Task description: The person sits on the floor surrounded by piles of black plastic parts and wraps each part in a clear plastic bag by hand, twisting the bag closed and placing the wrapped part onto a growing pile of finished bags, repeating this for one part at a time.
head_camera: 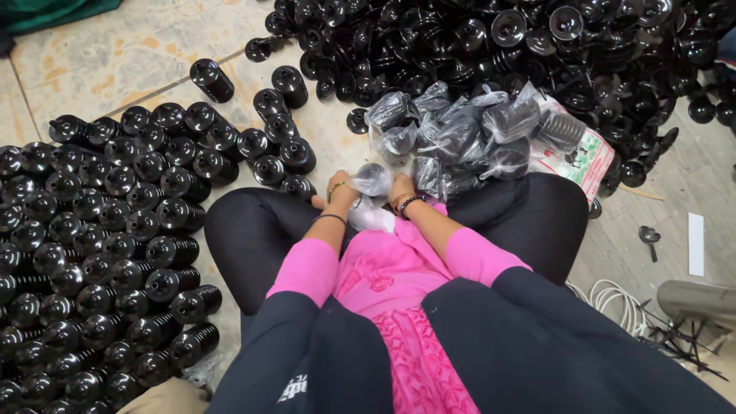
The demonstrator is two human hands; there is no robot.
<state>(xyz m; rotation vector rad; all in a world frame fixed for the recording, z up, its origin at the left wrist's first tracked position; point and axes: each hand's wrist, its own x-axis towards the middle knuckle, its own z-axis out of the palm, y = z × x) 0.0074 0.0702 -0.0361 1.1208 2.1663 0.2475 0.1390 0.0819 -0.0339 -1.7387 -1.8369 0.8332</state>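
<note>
— In the head view, what were the hands doing?

— Both met in the lap of the seated person. The left hand and the right hand were each closed on a clear plastic bag, pinching it from opposite sides, probably to keep its mouth spread. Whether a part already sat inside was hidden by the crumpled film.

— Which way did it point?

— It stood bunched upward between the wrists, its long axis roughly vertical, tilting slightly away from the body; the mouth's direction couldn't be told.

— And the things around?

— Bagged black parts lay heaped just beyond the knees, within easy reach, it seemed. Behind them a loose pile of black plastic caps spread across the floor. To the person's left, ribbed black pieces stood in stacked rows, domed ends up, axes upright. One lone piece lay tipped on its side, apart from the rows.
</note>
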